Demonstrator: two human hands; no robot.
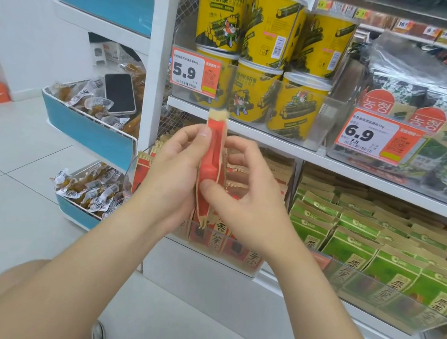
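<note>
A thin red and tan snack packet [210, 164] stands upright and edge-on between both hands, in front of the store shelf. My left hand [174, 173] grips its left side, with the thumb near the top. My right hand [244, 199] pinches its lower right side, thumb pressed on the red face. Just below the packet, a clear bin [231, 261] on the lower shelf holds several matching red packets.
Green packets [364, 250] fill the bin to the right. Yellow tubs [263, 58] sit above behind a 5.9 tag [194, 74], seaweed packs [444, 116] behind a 6.9 tag. A blue side rack [85, 130] on the left carries wrapped snacks and a phone [119, 93].
</note>
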